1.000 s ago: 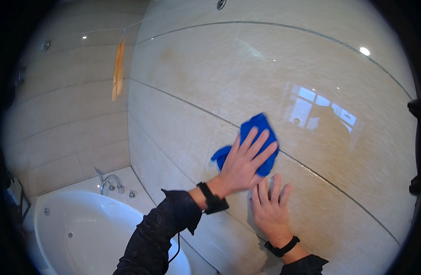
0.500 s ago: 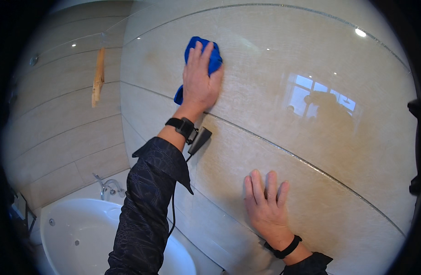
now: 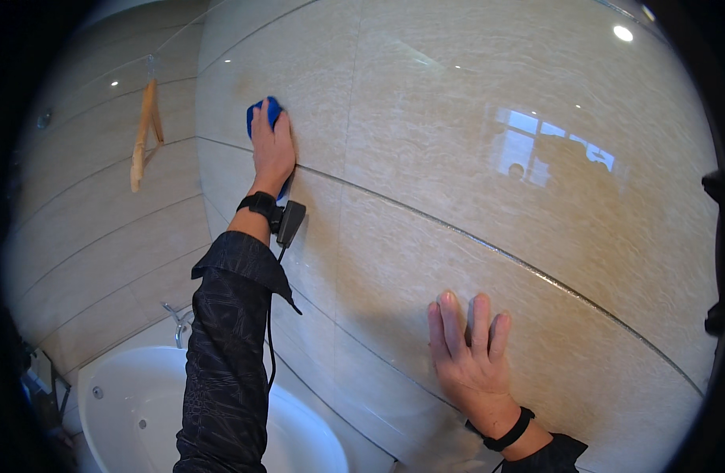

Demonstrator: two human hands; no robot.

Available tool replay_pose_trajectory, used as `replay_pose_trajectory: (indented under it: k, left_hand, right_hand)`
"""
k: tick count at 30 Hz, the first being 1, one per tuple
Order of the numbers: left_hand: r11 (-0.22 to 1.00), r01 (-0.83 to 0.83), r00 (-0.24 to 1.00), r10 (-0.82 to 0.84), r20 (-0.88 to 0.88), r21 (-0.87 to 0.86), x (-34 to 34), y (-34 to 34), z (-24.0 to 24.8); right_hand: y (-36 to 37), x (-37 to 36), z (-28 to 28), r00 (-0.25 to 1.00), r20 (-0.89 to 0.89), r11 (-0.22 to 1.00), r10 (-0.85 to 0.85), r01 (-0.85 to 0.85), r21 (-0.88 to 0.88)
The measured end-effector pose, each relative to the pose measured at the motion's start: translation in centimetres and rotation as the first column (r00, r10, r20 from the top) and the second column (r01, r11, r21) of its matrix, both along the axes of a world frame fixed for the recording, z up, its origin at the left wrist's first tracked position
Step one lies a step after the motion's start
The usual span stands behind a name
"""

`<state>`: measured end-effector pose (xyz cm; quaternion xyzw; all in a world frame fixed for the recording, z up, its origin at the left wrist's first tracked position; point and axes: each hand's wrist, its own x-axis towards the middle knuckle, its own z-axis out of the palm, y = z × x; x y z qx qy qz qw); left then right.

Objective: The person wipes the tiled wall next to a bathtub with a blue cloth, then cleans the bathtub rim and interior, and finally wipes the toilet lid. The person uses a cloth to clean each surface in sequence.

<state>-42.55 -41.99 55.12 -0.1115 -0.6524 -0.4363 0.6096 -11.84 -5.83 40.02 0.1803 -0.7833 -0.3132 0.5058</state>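
Note:
My left hand (image 3: 274, 150) presses a blue cloth (image 3: 257, 126) against the glossy beige tiled wall (image 3: 457, 142), just above a glittery grout line. The cloth shows past the fingertips and below the palm; the rest is hidden under the hand. Lower on the same wall, to the right, my right hand (image 3: 474, 363) rests with its fingers spread on the tile and holds nothing. A black strap with a small dark device (image 3: 290, 225) and a cable sits on my left wrist; a black band (image 3: 510, 430) circles the right one.
Below on the left stands a white bathtub (image 3: 126, 378) with a chrome faucet (image 3: 179, 327). Wooden hangers (image 3: 147, 130) dangle from a thin line near the left wall. A window and a dark figure are reflected in the tiles.
My left hand has slid left and slightly down along the wall with the blue cloth. The right hand stays on nearly the same spot of tile, fingers still spread.

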Motion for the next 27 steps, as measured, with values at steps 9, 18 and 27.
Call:
replay_pose_trajectory:
  k: [9, 18, 27]
  left_hand:
    - [0.993, 0.026, 0.992, -0.04, 0.121, 0.112, 0.1, -0.9, -10.8]
    - [0.971, 0.044, 0.998, -0.054, -0.034, -0.235, 9.2, 6.9, -14.0]
    - [1.0, -0.021, 0.999, 0.021, -0.045, -0.015, 0.7, -0.8, -4.5]
  right_hand:
    - [-0.7, 0.3, 0.5, 1.0, 0.015, 1.0, 0.016, -0.015, -0.014]
    - [-1.2, 0.1, 0.1, 0.999, 0.019, 0.999, 0.029, -0.028, -0.043]
    - [-0.9, -0.1, -0.3, 1.0, 0.028, 1.0, -0.011, 0.012, -0.027]
